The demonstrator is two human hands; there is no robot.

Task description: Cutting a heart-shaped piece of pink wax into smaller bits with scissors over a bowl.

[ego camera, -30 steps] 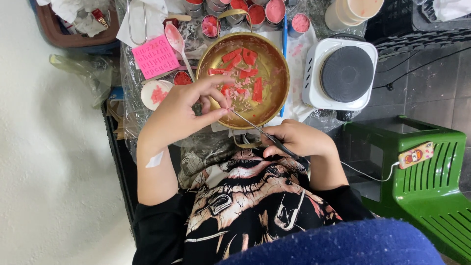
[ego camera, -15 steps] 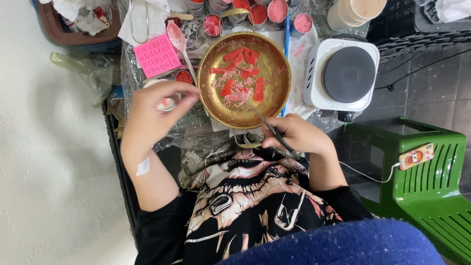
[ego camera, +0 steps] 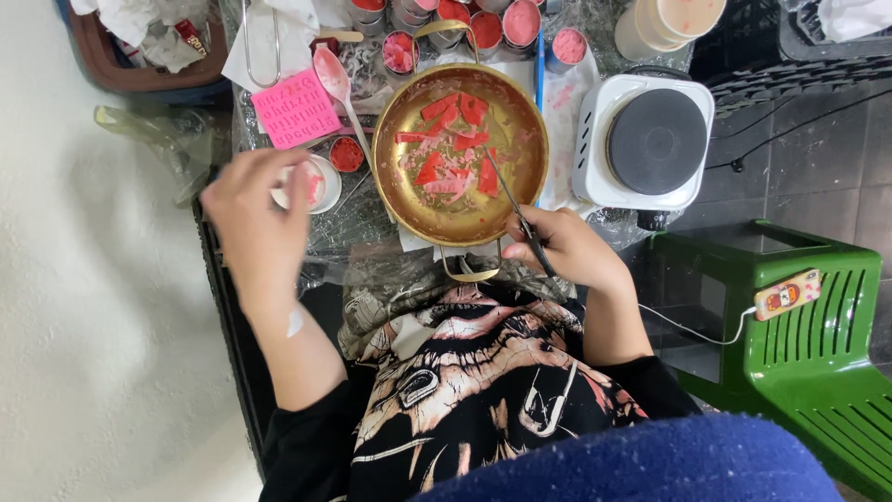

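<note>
A round brass pan [ego camera: 520, 125] with several red and pink wax-like chunks [ego camera: 453, 139] sits in front of me. My right hand [ego camera: 569, 249] rests at the pan's near right rim, shut on thin metal tweezers [ego camera: 513, 206] whose tips reach into the pan. My left hand [ego camera: 253, 216] is off to the left of the pan, over a small white dish [ego camera: 321, 184] with pink bits, fingers curled; whether it holds a piece is hidden.
A white single hotplate [ego camera: 650, 139] stands right of the pan. Small tins of red wax [ego camera: 474, 28] line the back. A pink letter mould [ego camera: 295, 110] and a pink-stained spoon [ego camera: 334, 79] lie at left. A green plastic stool [ego camera: 818, 353] is at right.
My left hand has left the pan and moved left to the small white dish. The right hand has stayed at the pan's rim with the tweezers.
</note>
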